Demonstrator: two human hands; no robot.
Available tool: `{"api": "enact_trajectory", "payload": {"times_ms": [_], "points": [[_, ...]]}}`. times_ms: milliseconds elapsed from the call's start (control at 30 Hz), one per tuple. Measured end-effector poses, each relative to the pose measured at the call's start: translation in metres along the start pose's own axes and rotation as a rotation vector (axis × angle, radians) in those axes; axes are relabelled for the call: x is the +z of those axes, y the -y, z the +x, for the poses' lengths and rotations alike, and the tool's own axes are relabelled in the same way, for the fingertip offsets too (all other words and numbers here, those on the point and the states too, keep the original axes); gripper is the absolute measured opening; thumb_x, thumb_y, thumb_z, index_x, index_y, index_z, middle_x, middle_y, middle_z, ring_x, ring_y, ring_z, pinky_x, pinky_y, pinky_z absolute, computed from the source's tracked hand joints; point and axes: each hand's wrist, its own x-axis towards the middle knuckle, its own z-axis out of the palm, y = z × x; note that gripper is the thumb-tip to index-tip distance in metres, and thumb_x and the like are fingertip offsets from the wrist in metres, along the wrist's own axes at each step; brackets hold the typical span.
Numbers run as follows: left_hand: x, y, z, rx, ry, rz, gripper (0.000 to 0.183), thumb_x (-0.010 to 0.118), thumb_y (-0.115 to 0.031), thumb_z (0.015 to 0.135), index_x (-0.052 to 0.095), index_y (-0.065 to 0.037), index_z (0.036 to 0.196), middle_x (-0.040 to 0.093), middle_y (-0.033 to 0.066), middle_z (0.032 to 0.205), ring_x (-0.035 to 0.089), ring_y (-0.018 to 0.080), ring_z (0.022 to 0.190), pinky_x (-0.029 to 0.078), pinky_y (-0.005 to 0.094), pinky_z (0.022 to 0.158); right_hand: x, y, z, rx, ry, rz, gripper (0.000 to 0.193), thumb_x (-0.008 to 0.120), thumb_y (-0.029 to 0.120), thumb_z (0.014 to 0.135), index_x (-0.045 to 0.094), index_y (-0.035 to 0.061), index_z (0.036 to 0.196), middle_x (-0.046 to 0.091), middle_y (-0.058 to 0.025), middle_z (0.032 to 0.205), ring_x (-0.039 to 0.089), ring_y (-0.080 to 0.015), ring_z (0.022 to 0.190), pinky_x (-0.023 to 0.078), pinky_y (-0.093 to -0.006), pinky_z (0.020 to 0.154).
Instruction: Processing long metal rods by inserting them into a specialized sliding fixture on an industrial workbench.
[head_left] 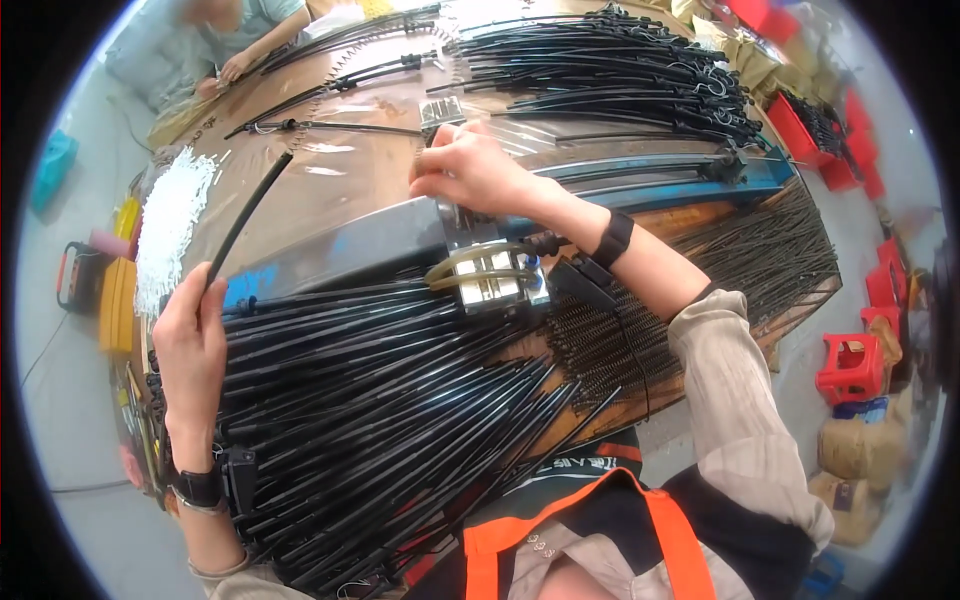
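My left hand (pixel 190 345) is closed round the lower end of a thin black tube (pixel 248 222), which slants up and to the right. My right hand (pixel 472 170) reaches over the middle of the table with its fingers pinched together. Anything between those fingertips is too small or hidden to name. Just below my right wrist sits a metal clamp-like block (pixel 490 278) with a yellowish hose on it. A second small metal block (pixel 440 112) stands just beyond the right hand. Many black tubes (pixel 350 400) lie fanned out between my forearms.
Thin dark springs or rods (pixel 690 290) lie under my right forearm. Bundled black cable-like parts (pixel 620 75) fill the far right. White sticks (pixel 175 230) are heaped at the left edge. Across the table another person's hand (pixel 238 66) rests near tubes. A red stool (pixel 848 366) stands right.
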Motion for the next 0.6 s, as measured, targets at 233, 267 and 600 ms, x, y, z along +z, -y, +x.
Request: {"api": "enact_trajectory", "payload": {"times_ms": [233,267,600], "points": [[0.017,0.009,0.011,0.066,0.013,0.013,0.019,0.064,-0.013,0.094,0.065,0.0,0.107,0.067,0.0187,0.088,0.064,0.0358,0.077,0.051,0.0381,0.068,-0.027,-0.015,-0.022,-0.114,-0.06,-0.452,0.01,0.069,0.021,0.085,0.066,0.0155,0.078,0.064,-0.0002,0.076,0.06,-0.021,0.085,0.032,-0.0391,0.095],[0.017,0.013,0.008,0.048,0.008,0.035,0.019,0.064,-0.013,0.094,0.065,0.0,0.107,0.067,0.0187,0.088,0.064,0.0358,0.077,0.051,0.0381,0.068,-0.047,-0.023,-0.041,-0.102,-0.119,-0.453,0.01,0.07,0.015,0.084,0.062,0.0152,0.078,0.061,0.0006,0.073,0.058,-0.0206,0.084,0.031,-0.0378,0.096],[0.151,-0.059,0.068,0.325,0.238,-0.132,0.02,0.06,-0.027,0.095,0.064,-0.008,0.093,0.064,0.0139,0.083,0.065,0.0365,0.082,0.053,0.0457,0.068,-0.199,-0.081,-0.187,0.234,-0.162,-0.743,0.004,0.067,0.007,0.083,0.063,0.0053,0.086,0.06,-0.01,0.077,0.056,-0.03,0.082,0.041,-0.0411,0.081]]}}
